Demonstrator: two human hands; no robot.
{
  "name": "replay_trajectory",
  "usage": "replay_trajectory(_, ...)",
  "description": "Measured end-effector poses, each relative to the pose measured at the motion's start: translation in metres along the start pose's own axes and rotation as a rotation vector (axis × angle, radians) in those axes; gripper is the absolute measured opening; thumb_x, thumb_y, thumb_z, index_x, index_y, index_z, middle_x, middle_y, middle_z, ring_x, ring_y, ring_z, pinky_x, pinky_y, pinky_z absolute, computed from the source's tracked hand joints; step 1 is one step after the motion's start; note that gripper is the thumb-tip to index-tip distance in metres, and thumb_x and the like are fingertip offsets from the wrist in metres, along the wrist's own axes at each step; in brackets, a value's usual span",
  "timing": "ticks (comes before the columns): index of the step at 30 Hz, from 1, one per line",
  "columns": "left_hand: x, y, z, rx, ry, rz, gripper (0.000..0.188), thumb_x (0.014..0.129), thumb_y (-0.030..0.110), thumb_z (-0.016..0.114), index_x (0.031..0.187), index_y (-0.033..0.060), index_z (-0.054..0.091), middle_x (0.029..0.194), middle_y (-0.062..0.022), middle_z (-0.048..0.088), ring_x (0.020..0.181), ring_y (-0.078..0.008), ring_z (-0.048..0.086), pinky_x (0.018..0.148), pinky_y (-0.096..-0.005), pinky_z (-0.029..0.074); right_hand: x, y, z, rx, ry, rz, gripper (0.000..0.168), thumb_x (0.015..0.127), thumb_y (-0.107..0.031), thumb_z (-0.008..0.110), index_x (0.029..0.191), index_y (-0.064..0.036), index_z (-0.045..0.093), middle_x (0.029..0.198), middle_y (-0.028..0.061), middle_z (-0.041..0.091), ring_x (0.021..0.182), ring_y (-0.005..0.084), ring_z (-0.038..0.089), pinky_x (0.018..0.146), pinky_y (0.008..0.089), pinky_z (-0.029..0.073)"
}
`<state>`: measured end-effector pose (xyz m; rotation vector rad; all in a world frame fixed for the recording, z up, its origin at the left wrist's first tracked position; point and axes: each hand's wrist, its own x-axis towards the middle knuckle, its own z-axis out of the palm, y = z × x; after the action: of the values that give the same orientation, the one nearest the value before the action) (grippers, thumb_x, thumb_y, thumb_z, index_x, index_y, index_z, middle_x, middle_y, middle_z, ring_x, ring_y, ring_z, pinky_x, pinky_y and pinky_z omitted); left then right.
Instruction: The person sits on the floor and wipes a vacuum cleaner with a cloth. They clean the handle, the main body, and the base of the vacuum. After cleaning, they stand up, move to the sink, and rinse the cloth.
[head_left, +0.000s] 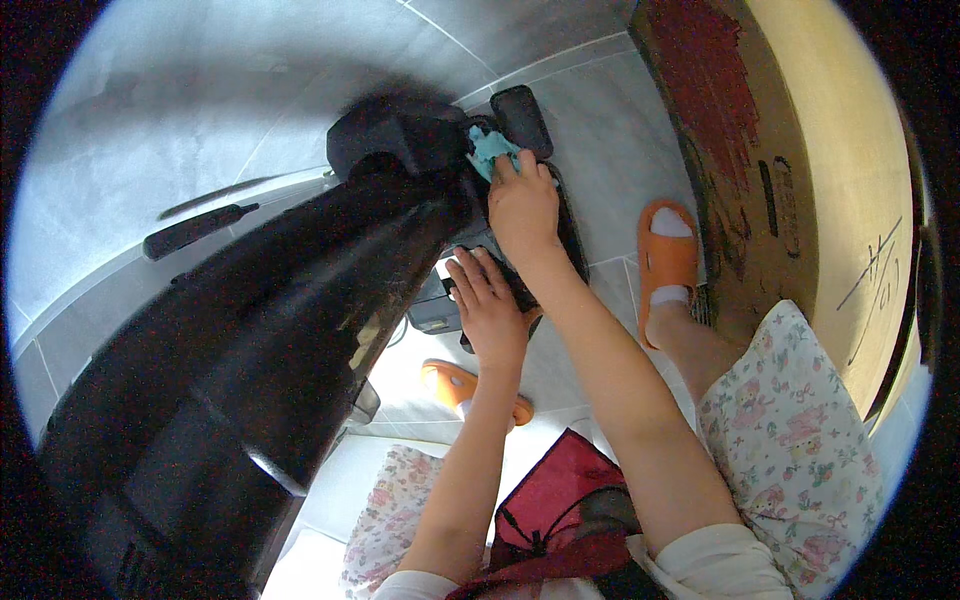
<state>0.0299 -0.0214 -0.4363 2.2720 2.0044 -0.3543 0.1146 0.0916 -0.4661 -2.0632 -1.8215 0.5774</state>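
My right hand (525, 206) pinches a crumpled light-blue cloth (491, 148) against a dark, black-rimmed object whose exact kind I cannot tell. Beyond the cloth, a small black rounded part (522, 120) juts out over the floor. Nearer to me, my left hand (489, 307) lies palm down with spread fingers on the dark object, beside a white label (447, 271). My left fingers seem to rest on it without grasping anything. Part of a grey-black case (436, 311) shows to the left of that hand.
A large glossy black body (247, 337), perhaps a scooter's, fills the left side. A cardboard box (757, 150) with handwriting stands at right. My feet wear orange slippers (670, 259) on grey floor tiles. A black lever-like part (196, 231) is near the wall.
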Motion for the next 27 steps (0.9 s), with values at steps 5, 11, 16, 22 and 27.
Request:
replay_trajectory(5,0.001,0.001,-0.004,-0.103,-0.027,-0.017,0.112,0.047,0.039,0.079,0.134,-0.0052,0.025,0.142,-0.0269,0.018,0.13,-0.0434,0.022,0.098,-0.0488,0.036,-0.012,0.007,0.002,-0.047,0.07,-0.043,0.018,0.075,-0.013,0.055,0.083,-0.001,0.066,0.095,0.0082,0.06,0.085,0.028,0.052,0.071,0.0394,0.043)
replay_trajectory(11,0.001,0.003,-0.011,-0.114,-0.088,-0.062,0.12,0.04,0.042,0.08,0.135,-0.0027,0.023,0.143,-0.0242,0.018,0.13,-0.0427,0.023,0.1,-0.0428,0.036,-0.012,0.033,-0.014,0.056,0.13,0.014,0.021,0.066,-0.003,0.057,0.085,-0.007,0.066,0.088,0.0087,0.064,0.084,0.0289,0.054,0.077,0.0406,0.045)
replay_trajectory(16,0.003,0.003,-0.011,-0.149,-0.051,-0.038,0.122,0.037,0.042,0.08,0.136,-0.0017,0.022,0.143,-0.0246,0.016,0.13,-0.0421,0.021,0.101,-0.0436,0.035,-0.046,0.143,0.0,0.091,-0.193,0.409,0.029,0.077,-0.02,0.054,0.103,-0.01,0.064,0.097,0.0165,0.063,0.091,0.0361,0.059,0.08,0.0427,0.046)
replay_trajectory(22,0.003,0.001,-0.011,-0.134,-0.059,-0.04,0.121,0.039,0.043,0.079,0.136,-0.0021,0.021,0.142,-0.0257,0.017,0.129,-0.0422,0.023,0.097,-0.0478,0.039,-0.005,0.096,-0.017,0.266,-0.014,0.529,0.05,0.083,-0.05,0.047,0.112,-0.011,0.059,0.106,0.0171,0.061,0.095,0.0339,0.059,0.08,0.0416,0.046)
replay_trajectory(27,0.003,0.001,-0.008,-0.126,-0.077,-0.051,0.122,0.039,0.044,0.079,0.136,-0.0032,0.021,0.142,-0.0261,0.017,0.13,-0.0421,0.022,0.099,-0.0478,0.036,0.056,0.081,-0.008,0.056,-0.246,0.282,0.044,0.082,-0.046,0.049,0.11,-0.013,0.059,0.101,0.0164,0.062,0.094,0.0338,0.059,0.08,0.043,0.046)
